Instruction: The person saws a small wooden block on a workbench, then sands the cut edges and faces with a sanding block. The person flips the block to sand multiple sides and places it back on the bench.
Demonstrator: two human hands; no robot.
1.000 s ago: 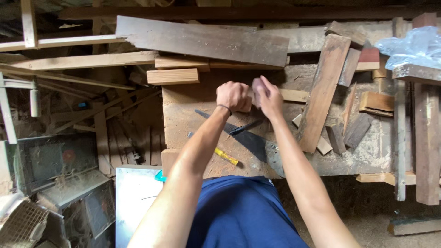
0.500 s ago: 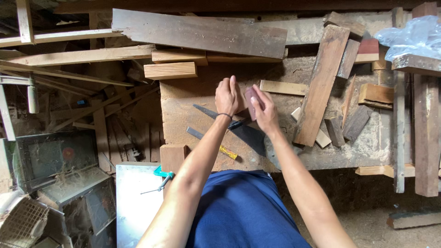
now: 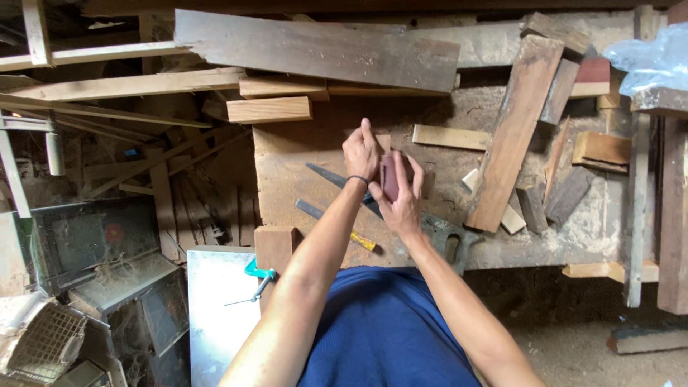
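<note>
A small dark reddish wooden block (image 3: 390,177) stands between my two hands above the workbench (image 3: 287,172). My right hand (image 3: 401,201) wraps around it from the right and below. My left hand (image 3: 360,149) rests against its left side, fingers pointing away from me, a dark band on the wrist. Beneath my hands a handsaw (image 3: 437,233) lies on the bench, its grey handle toward me. A yellow-handled tool (image 3: 358,239) lies beside my left forearm.
Long planks (image 3: 315,46) and short offcuts (image 3: 269,110) pile along the back of the bench. A tall board (image 3: 512,132) leans at the right among scraps. A teal clamp (image 3: 256,276) grips a block at the front edge. Metal boxes (image 3: 93,244) sit lower left.
My hands have drawn slightly nearer to me over the bench. The right hand has closed more fully around the dark block, and the left hand has straightened against it.
</note>
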